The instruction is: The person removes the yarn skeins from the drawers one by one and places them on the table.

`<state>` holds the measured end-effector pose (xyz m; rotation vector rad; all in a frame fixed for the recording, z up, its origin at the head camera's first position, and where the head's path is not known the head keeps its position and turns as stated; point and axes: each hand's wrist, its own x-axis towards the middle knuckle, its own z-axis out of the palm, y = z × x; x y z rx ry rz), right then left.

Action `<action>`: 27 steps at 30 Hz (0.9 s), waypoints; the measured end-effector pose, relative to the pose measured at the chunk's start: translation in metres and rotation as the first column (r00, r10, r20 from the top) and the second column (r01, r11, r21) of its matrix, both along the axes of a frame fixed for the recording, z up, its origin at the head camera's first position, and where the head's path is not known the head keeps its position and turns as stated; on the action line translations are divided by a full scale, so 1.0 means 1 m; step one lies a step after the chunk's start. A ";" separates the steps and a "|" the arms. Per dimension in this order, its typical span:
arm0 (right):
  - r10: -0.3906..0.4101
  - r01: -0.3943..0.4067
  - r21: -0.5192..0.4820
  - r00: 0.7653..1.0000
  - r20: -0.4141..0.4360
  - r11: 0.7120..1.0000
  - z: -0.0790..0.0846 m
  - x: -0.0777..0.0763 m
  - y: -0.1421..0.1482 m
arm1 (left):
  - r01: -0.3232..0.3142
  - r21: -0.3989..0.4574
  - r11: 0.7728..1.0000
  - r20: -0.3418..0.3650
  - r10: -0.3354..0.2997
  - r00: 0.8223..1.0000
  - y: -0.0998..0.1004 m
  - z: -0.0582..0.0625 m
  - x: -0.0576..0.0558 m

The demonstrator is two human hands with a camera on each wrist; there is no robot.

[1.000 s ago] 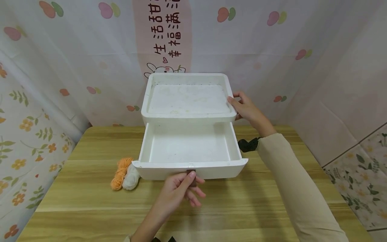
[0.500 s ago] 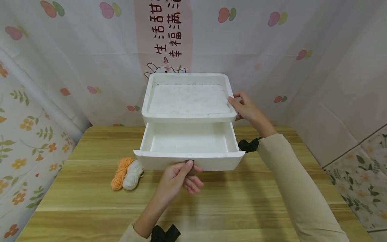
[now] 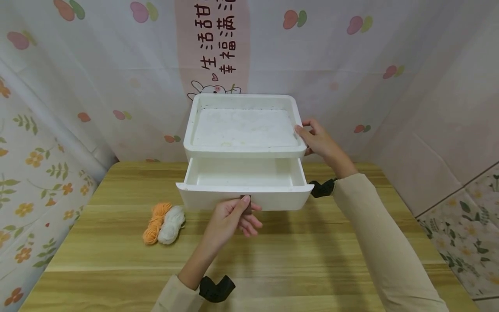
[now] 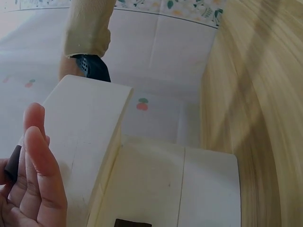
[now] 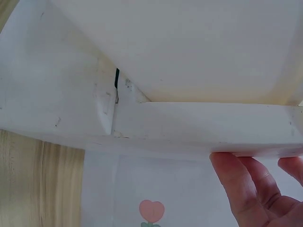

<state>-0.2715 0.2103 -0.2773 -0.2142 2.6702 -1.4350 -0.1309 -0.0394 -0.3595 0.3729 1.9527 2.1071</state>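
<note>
Has slid the white rectangular plastic drawer (image 3: 244, 189) inward since the earlier frame, part-open at picture centre; pinches its dark-brown tab (image 3: 247, 209) with the left hand (image 3: 228, 219), grips the white tray-topped cabinet (image 3: 243, 128) with the right hand (image 3: 320, 141).

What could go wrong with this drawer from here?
1. The left hand pinches only a small tab, so its grip might slip.
2. The right hand grips the case on one side only; an off-center push could twist it.
3. The drawer is partly out, so it might skew and jam.
</note>
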 end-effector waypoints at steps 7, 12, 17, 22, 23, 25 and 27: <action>-0.007 0.007 0.004 1.000 -0.002 1.000 -0.001 0.000 0.000 | -0.014 -0.006 1.000 -0.013 0.014 1.000 0.000 -0.001 -0.010; -0.003 0.003 0.002 1.000 -0.006 1.000 -0.003 -0.001 0.000 | -0.026 -0.008 1.000 -0.023 0.026 0.999 0.001 -0.002 -0.017; -0.011 0.011 0.008 1.000 -0.002 1.000 -0.003 -0.001 0.000 | -0.039 -0.016 0.999 -0.045 0.038 0.998 0.002 -0.002 -0.026; -0.012 0.012 0.016 1.000 0.002 1.000 -0.002 0.000 -0.001 | -0.076 -0.040 0.996 -0.068 0.073 0.995 0.005 0.000 -0.037; -0.011 0.011 0.016 1.000 0.001 1.000 -0.002 0.001 -0.001 | -0.084 -0.042 0.996 -0.073 0.081 0.994 0.005 0.000 -0.039; -0.014 0.014 0.011 1.000 0.003 1.000 -0.002 0.000 -0.001 | -0.100 -0.047 0.994 -0.070 0.096 0.993 0.006 0.000 -0.045; -0.018 0.018 0.005 1.000 0.005 1.000 -0.002 0.000 -0.001 | -0.114 -0.051 0.992 -0.070 0.110 0.991 0.007 0.000 -0.051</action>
